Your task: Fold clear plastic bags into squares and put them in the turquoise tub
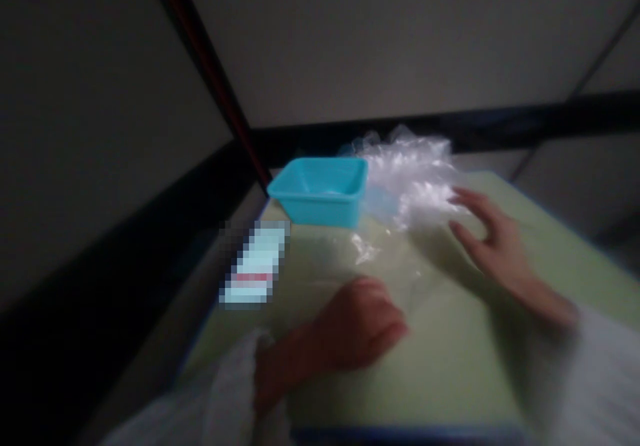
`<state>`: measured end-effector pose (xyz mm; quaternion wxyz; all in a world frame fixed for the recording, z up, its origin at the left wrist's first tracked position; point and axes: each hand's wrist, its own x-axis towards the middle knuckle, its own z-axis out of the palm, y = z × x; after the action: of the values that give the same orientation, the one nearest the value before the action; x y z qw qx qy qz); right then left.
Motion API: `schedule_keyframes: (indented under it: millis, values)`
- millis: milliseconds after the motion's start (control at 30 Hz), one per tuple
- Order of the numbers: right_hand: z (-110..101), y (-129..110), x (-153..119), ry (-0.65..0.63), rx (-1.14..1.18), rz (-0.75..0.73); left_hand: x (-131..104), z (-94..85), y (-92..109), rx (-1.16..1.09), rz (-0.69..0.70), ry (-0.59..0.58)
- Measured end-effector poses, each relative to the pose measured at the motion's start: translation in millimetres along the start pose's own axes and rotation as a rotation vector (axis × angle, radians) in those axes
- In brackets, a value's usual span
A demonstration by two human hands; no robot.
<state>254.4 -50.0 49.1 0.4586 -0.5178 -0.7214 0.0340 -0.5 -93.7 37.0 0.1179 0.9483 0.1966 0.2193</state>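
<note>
My left hand (357, 326) is low over the middle of the table, its fingers curled closed. What it holds, if anything, is hidden by the hand and the blur. Just beyond it lies a thin, clear plastic bag (367, 249), flat and shiny. My right hand (497, 246) is open, thumb and fingers apart, at the right edge of a heap of crumpled clear plastic bags (415, 173). Whether its fingertips touch the heap I cannot tell. To the left of the heap stands a turquoise plastic basket (323, 209), upright.
The pale yellow-green table (450, 379) has a blue edge. A blurred-out flat panel (257, 263) with a red stripe lies near its left edge. Behind the table is a grey wall (400, 46) with a dark band, and a dark red post (210, 66) slants down at left.
</note>
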Motion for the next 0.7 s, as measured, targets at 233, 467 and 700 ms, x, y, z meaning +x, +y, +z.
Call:
schedule_keyframes:
  millis: [233, 467, 700]
  values:
    - [4, -9, -5, -0.201, -0.128, -0.131, -2, 10.0, 1, 0.114, -0.324, -0.006]
    - [21, -9, -19, -0.443, -0.082, -0.186, -8, 3.2, -6, 0.026, -0.075, -0.334]
    - [21, -34, -55, -0.550, -0.156, -0.294, -3, -6.3, -16, 0.035, -0.183, -0.165]
